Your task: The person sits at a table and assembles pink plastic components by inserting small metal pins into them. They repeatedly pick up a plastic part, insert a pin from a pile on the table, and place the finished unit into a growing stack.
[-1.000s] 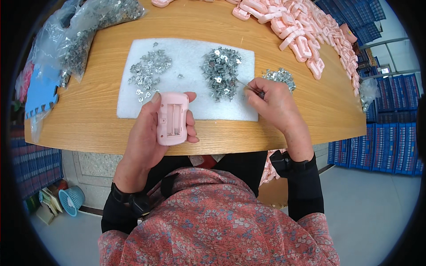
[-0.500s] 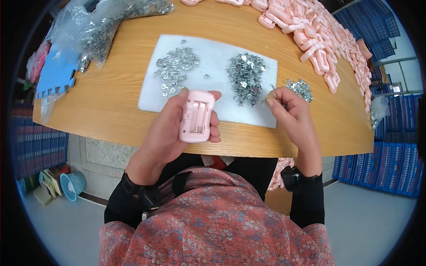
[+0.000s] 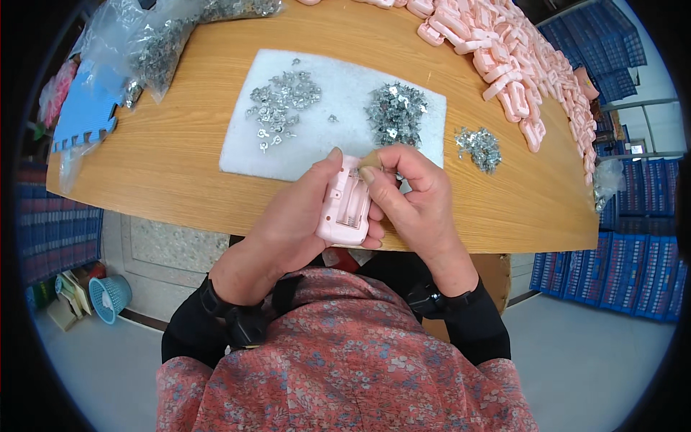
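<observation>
My left hand [image 3: 288,216] grips a pink plastic casing [image 3: 344,234] near the table's front edge, its open battery compartment facing up. The thumb lies along its left side and the fingertips curl round its right side. My right hand [image 3: 417,194] is at the upper right of the casing, thumb and forefinger pinched at the compartment's top end. A small metal piece seems to be between them, mostly hidden by the fingers. Behind the hands lies a white foam sheet [image 3: 241,158] bearing a loose pile of small metal contacts [image 3: 281,101] and a denser heap of metal pieces [image 3: 396,111].
Another small metal heap [image 3: 480,147] sits on the wooden table [image 3: 533,209], right of the sheet. Many pink casings [image 3: 504,72] are piled along the far right. A plastic bag of metal parts [image 3: 158,57] and a blue foam mat [image 3: 86,108] occupy the far left.
My right hand has moved left from beside the small metal heap to the top of the casing. My left hand has brought the casing slightly right and nearer, tilting it.
</observation>
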`<state>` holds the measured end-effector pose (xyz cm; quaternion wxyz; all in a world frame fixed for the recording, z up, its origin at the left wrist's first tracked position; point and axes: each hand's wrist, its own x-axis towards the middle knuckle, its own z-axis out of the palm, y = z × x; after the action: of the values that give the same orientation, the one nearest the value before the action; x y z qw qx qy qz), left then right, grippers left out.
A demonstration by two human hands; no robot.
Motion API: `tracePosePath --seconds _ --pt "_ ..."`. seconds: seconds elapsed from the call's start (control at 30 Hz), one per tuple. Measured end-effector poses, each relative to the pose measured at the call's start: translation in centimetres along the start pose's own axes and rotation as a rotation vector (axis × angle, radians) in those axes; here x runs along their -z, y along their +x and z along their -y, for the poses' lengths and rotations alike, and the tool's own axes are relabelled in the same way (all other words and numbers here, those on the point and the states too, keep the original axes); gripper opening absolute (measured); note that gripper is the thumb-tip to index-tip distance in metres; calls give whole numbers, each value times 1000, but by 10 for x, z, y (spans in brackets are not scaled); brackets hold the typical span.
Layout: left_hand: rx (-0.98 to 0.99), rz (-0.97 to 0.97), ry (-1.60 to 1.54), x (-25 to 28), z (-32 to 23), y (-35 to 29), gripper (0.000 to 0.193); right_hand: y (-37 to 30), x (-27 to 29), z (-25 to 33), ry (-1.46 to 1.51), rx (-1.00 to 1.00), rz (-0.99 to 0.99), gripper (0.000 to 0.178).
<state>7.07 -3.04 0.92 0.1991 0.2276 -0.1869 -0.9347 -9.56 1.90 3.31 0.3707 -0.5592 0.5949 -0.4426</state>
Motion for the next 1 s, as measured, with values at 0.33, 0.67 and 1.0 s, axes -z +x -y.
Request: tracePosePath --seconds 0.33,0.67,1.0 --pt "15 -26 31 -1 8 3 54 -6 -1 -6 -281 209 -68 10" --pt "28 -16 83 4 13 5 53 -6 10 -1 -472 355 -19 16" --pt "-7 -19 275 -3 8 -2 47 -12 19 9 328 -340 161 16"
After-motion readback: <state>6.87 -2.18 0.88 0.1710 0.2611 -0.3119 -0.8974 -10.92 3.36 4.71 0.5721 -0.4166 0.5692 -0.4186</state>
